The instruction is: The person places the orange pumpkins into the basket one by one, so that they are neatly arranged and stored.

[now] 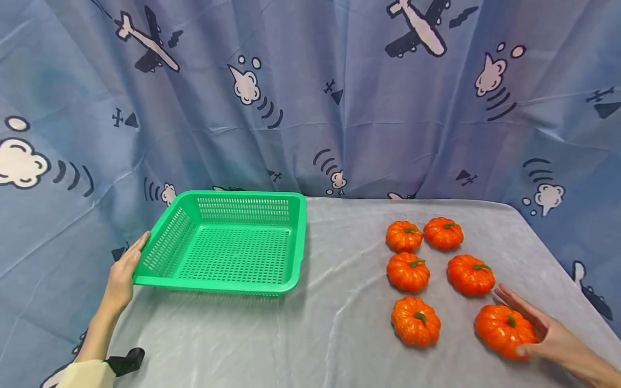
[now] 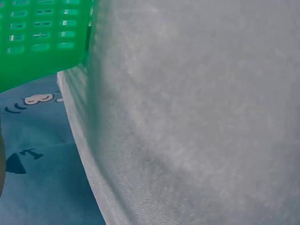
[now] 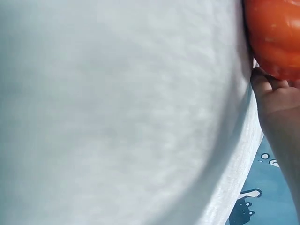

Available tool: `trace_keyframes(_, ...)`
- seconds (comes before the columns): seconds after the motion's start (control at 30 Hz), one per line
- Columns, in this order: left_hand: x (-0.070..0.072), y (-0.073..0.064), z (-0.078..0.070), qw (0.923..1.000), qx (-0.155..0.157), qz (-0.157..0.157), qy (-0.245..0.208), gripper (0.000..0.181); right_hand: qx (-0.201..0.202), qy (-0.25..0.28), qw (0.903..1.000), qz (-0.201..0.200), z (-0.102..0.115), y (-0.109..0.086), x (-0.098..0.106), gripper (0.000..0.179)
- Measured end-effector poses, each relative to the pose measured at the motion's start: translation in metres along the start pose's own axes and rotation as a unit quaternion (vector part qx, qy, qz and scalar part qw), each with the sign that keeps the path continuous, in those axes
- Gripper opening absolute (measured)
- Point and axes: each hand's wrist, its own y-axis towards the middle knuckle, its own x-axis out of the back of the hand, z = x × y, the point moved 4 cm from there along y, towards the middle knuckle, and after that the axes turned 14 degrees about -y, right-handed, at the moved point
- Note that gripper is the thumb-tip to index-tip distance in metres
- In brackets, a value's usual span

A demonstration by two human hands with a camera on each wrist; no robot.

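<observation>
The pumpkins [image 1: 502,331] look glossy, the basket [image 1: 218,283] smooth plastic, the curtain [image 1: 301,140] matt, creased cloth.

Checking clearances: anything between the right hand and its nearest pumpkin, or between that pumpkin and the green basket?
Nothing visible between the right hand and the nearest pumpkin. Toward the green basket, the front pumpkin of the left row stands about on the straight line, then the basket's right wall.

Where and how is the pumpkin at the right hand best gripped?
The pumpkin is probably best gripped across its bulging sides, from the right: it's squat and round, its stem a short stub, and the right hand is on that side, spread around it.
</observation>
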Motion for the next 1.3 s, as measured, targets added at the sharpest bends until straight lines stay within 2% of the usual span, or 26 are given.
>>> trace_keyframes(0.03, 0.0, 0.0, 0.0, 1.0, 0.005, -0.004, 0.004, 0.047, 0.005, -0.013, 0.9999, -0.006, 0.001, -0.002, -0.001, 0.093)
trace_keyframes(0.13, 0.0, 0.0, 0.0, 0.9998, 0.012, -0.004, 0.017, 0.048, -0.019, -0.055, 0.9982, -0.013, 0.003, -0.007, -0.006, 0.094)
trace_keyframes(0.27, 0.001, 0.001, -0.001, 0.9992, 0.004, 0.021, 0.034, 0.051, -0.079, -0.097, 0.9921, -0.005, 0.002, -0.009, -0.01, 0.09)
trace_keyframes(0.37, 0.002, 0.002, -0.002, 0.9984, 0.005, 0.038, 0.04, 0.052, -0.122, -0.113, 0.9861, 0.011, 0.002, -0.008, -0.01, 0.086)
trace_keyframes(0.57, 0.004, 0.007, -0.002, 0.9956, 0.039, 0.074, 0.042, 0.06, -0.187, -0.132, 0.9723, 0.047, 0.003, -0.007, -0.011, 0.089)
trace_keyframes(0.67, 0.006, 0.01, -0.002, 0.9936, 0.048, 0.095, 0.038, 0.062, -0.197, -0.14, 0.9687, 0.058, 0.003, -0.006, -0.012, 0.09)
trace_keyframes(0.73, 0.007, 0.011, -0.002, 0.9932, 0.051, 0.098, 0.036, 0.062, -0.199, -0.142, 0.9677, 0.061, 0.002, -0.005, -0.013, 0.091)
trace_keyframes(0.9, 0.008, 0.009, 0.0, 0.9949, 0.048, 0.078, 0.042, 0.06, -0.209, -0.154, 0.9636, 0.065, 0.002, -0.003, -0.013, 0.092)
trace_keyframes(1.03, 0.008, 0.008, 0.002, 0.9957, 0.044, 0.062, 0.052, 0.058, -0.21, -0.172, 0.961, 0.053, 0.001, -0.003, -0.011, 0.092)
trace_keyframes(1.17, 0.008, 0.008, 0.002, 0.9948, 0.056, 0.065, 0.054, 0.058, -0.208, -0.178, 0.9606, 0.047, 0.001, -0.001, -0.01, 0.092)
trace_keyframes(1.3, 0.007, 0.01, 0.001, 0.9943, 0.068, 0.071, 0.041, 0.058, -0.215, -0.171, 0.9597, 0.059, 0.002, 0.0, -0.011, 0.093)
